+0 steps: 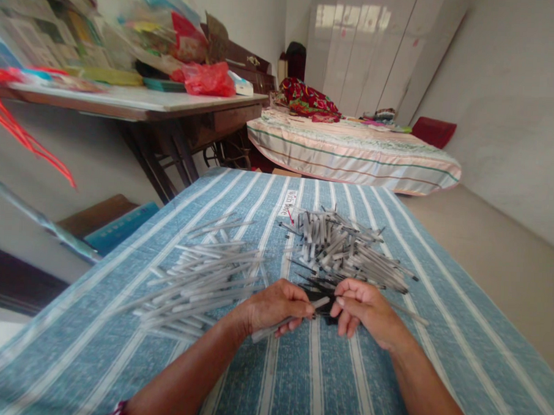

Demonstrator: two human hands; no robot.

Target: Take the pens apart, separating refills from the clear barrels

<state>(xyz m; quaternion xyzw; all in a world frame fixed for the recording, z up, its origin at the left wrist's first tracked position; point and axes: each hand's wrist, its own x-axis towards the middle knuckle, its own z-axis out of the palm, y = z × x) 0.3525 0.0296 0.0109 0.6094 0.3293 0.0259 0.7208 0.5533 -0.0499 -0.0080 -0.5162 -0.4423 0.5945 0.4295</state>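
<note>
My left hand (282,305) is closed around a slim, pale translucent tube (265,334), which sticks out on both sides of the fingers. Close by on the right, the thumb and fingertips of my right hand (362,306) are pinched together; whatever they hold is too small to make out. Thin black sticks (317,284) lie on the cloth just behind and between both hands. To the left spreads a loose heap of pale translucent tubes (204,284). Beyond my right hand is a pile of similar tubes with dark ends (344,244).
A blue and white striped cloth (292,385) covers the table. Printed lettering shows near its far edge. At the left stands a desk (171,105) with a red plastic bag (209,79) and other bags. A bed (353,146) and pale wardrobes (357,46) are farther back.
</note>
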